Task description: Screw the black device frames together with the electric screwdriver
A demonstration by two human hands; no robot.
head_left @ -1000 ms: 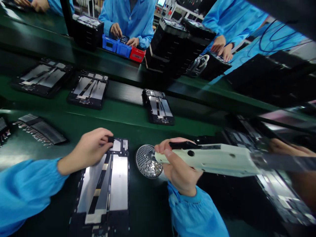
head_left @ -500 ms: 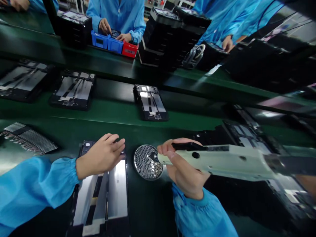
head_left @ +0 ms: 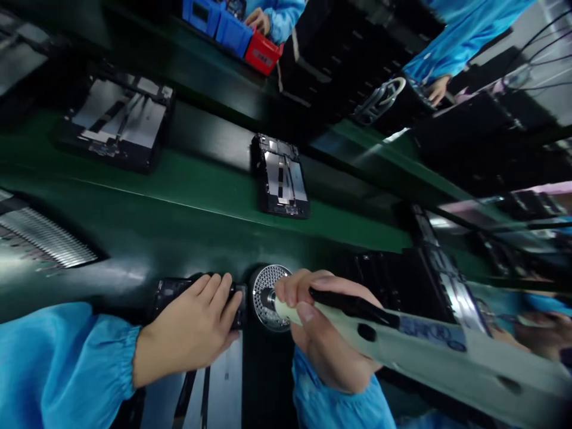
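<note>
My right hand (head_left: 328, 325) is wrapped around a pale green electric screwdriver (head_left: 429, 351). The screwdriver's nose points down into a round metal screw dish (head_left: 271, 280) with a perforated plate; the bit's tip is hard to make out. My left hand (head_left: 192, 328) lies over the upper part of an opened tablet (head_left: 227, 381), fingers stretched out. Under this hand much of the tablet is hidden, but its dark top frame, silvery inside and dark ribbon cable show. The dish sits just right of the tablet.
Opened tablets (head_left: 286, 179) lie along the green bench (head_left: 192, 202). Thin metal strips (head_left: 49, 235) are at the left. Dark stacks (head_left: 357, 53), blue bins (head_left: 235, 33) and a red bin (head_left: 263, 52) stand behind. Co-workers' hands (head_left: 259, 21) show at the back.
My left hand has come down onto the tablet's top part. The screwdriver's rear has swung lower, its nose still at the dish. The whole view has tilted and moved closer.
</note>
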